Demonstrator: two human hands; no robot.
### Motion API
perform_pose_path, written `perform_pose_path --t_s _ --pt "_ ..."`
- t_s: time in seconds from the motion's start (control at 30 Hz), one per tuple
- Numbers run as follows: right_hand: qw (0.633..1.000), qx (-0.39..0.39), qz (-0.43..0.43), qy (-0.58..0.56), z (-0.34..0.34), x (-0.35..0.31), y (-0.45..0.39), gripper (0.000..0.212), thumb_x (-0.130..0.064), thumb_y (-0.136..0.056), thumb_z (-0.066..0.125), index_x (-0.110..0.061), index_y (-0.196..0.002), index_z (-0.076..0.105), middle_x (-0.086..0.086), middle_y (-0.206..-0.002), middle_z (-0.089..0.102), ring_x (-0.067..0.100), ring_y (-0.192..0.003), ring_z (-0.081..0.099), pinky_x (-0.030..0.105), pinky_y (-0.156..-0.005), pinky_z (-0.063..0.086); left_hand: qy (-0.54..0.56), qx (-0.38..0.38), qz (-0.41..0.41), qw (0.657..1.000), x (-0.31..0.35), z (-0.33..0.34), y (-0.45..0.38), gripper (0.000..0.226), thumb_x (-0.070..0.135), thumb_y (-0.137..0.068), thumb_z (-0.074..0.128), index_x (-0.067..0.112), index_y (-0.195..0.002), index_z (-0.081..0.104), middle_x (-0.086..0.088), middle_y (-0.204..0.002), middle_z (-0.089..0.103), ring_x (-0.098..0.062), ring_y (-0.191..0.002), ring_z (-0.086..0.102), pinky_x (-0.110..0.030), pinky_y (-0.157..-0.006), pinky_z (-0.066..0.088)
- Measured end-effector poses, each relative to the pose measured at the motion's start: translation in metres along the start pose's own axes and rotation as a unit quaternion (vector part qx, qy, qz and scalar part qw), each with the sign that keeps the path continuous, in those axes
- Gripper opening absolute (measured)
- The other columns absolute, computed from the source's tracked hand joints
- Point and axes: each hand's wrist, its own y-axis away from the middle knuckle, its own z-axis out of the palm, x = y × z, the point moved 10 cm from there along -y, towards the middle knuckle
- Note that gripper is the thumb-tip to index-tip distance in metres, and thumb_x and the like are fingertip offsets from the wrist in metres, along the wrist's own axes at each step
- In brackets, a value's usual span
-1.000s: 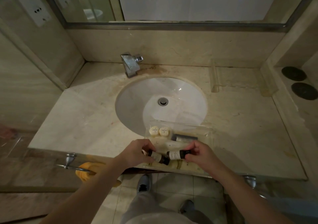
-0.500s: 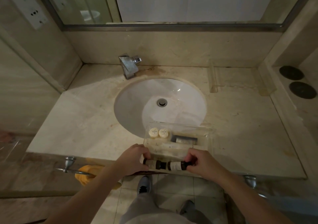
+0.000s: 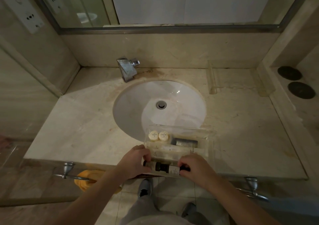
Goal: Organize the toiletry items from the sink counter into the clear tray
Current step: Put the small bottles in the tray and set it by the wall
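A clear tray (image 3: 209,138) sits at the counter's front edge, partly over the sink basin. Inside lie two round cream soaps (image 3: 158,135), a dark tube (image 3: 184,141) and pale tubes (image 3: 169,151). Two small dark bottles lie end to end along the tray's near side. My left hand (image 3: 133,160) grips the left bottle (image 3: 151,164). My right hand (image 3: 195,167) pinches the right bottle (image 3: 170,168) by its far end.
A chrome faucet (image 3: 127,70) stands behind the white sink (image 3: 155,103). A second clear tray (image 3: 213,79) lies at the back right, near two dark discs (image 3: 295,82) on a side ledge. An orange cloth (image 3: 86,179) hangs on the towel bar under the counter.
Both hands have lowered the two bottles from above the tray to its near side and straightened them into one line, lying end to end.
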Motion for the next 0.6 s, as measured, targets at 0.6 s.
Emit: perform_pose_path --t_s 0.6 --pt "0.912 0.153 0.374 -0.074 -0.049 0.119 0.033 0.023 -0.029 -0.088 0.056 -0.025 -0.066 0.049 -0.003 -0.068 0.056 0.02 -0.071 0.057 0.03 -0.062 0.043 0.254 -0.072 -0.25 0.931 -0.046 -0.01 -0.025 0.011 0.018 -0.084 0.068 0.008 -0.083 0.064 -0.007 -0.076 0.071 -0.016 -0.064 0.069 -0.026 -0.063 0.059"
